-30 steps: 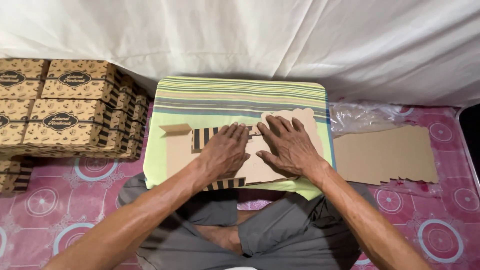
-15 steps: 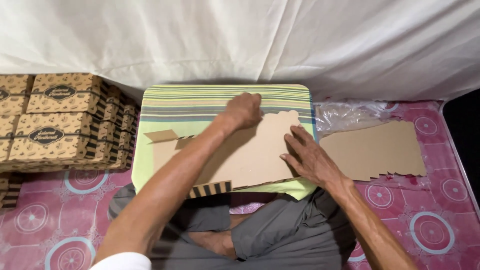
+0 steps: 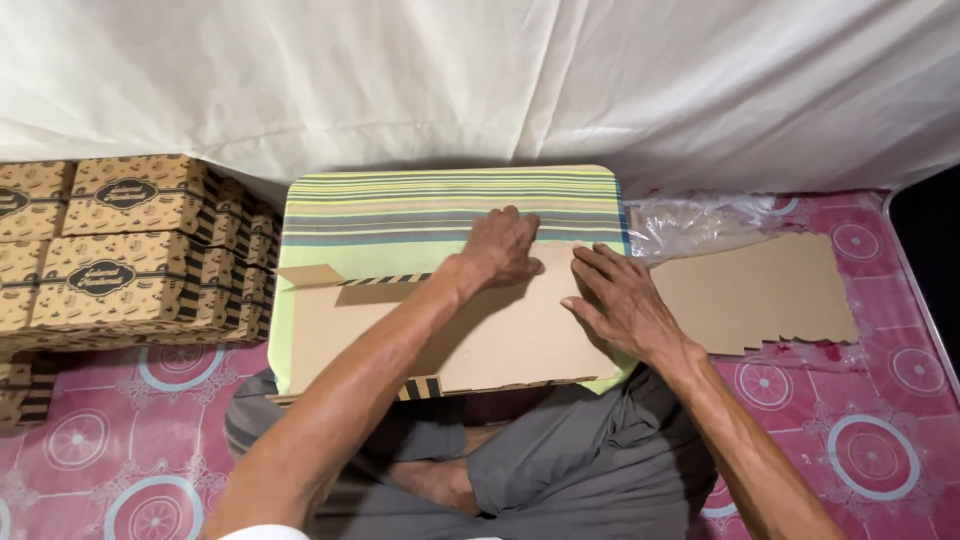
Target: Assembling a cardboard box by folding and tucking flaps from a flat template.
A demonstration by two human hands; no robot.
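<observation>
a flat brown cardboard sheet lies on a striped green cushion over the person's lap, its long axis running 9 to 3 o'clock. the left hand rests on the sheet's far edge, toward 12 o'clock, fingers bent and pressing down. the right hand lies flat at the sheet's 3 o'clock end, fingers spread and pointing toward 10 o'clock, palm pressed on the card. both hands touch the sheet; the right covers more of it. a small flap with black stripes sticks out toward 9 o'clock. finished printed boxes are stacked well off at 9 o'clock, and more flat sheets lie near at 3 o'clock on the pink mat.
</observation>
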